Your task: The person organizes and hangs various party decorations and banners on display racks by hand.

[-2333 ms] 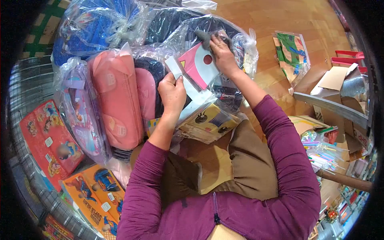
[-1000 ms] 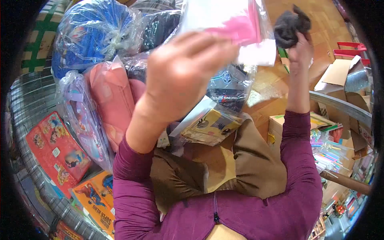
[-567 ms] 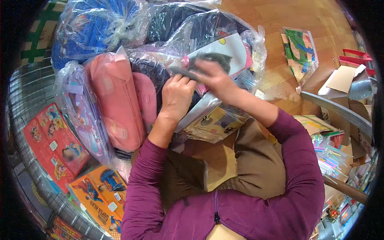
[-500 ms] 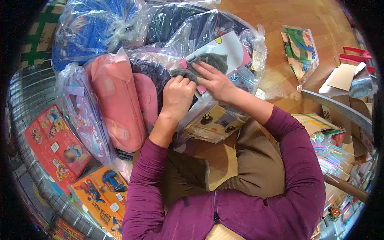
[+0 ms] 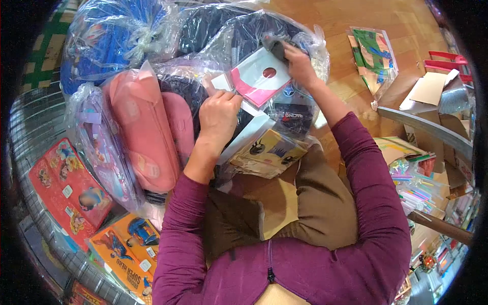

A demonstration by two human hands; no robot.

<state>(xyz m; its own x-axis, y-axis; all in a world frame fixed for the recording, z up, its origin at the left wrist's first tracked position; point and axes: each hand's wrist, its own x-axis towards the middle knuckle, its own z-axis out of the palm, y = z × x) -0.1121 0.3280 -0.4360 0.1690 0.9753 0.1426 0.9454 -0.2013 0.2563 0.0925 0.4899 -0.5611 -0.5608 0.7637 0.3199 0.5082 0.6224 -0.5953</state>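
Note:
My right hand (image 5: 301, 66) is closed on a dark grey cloth (image 5: 278, 50), bunched at the upper edge of a flat pink-and-white item (image 5: 262, 79) with a dark red dot. My left hand (image 5: 218, 117) is a fist at that item's lower left, beside a white edge; I cannot tell what its fingers pinch. Just below lies a yellow pack with printed eyes (image 5: 267, 152), in clear plastic. To the left of my left hand stand pink pencil cases (image 5: 142, 127), partly wrapped in plastic.
Plastic-wrapped blue (image 5: 104, 48) and dark bags fill the back. A purple case (image 5: 104, 147), a red printed case (image 5: 71, 190) and an orange superhero case (image 5: 127, 254) lie at left. A camouflage-patterned pack (image 5: 373, 58) rests on the wooden floor at right, near a curved metal bar (image 5: 427, 124).
My right hand has moved up and right with the grey cloth, uncovering the pink-and-white item's face and dot. My left hand has shifted slightly down, still closed.

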